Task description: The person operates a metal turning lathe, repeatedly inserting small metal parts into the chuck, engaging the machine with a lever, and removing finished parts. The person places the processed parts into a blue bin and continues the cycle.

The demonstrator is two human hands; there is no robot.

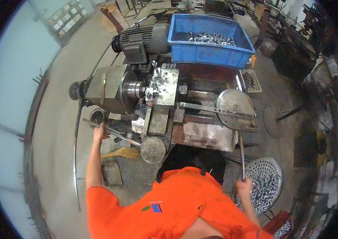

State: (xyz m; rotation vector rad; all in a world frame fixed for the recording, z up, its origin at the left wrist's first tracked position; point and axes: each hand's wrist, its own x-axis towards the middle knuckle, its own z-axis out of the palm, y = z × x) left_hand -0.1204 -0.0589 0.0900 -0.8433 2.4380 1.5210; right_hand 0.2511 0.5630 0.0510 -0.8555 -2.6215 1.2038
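My left hand is closed round a metal lever, which runs to a small round disc at the front of a lathe. On the other side, my right hand grips the lower end of a steel handle. That handle hangs from a large round disc, joined by a perforated flat bar to the machine bed. Between the two discs stands the metal tool block. It sits beside the round chuck, close to its face.
Behind the lathe stand a motor and a blue crate holding small metal parts. A perforated basin of similar parts is beside my right hand. A broom lies below the left lever. A fan guard is far right.
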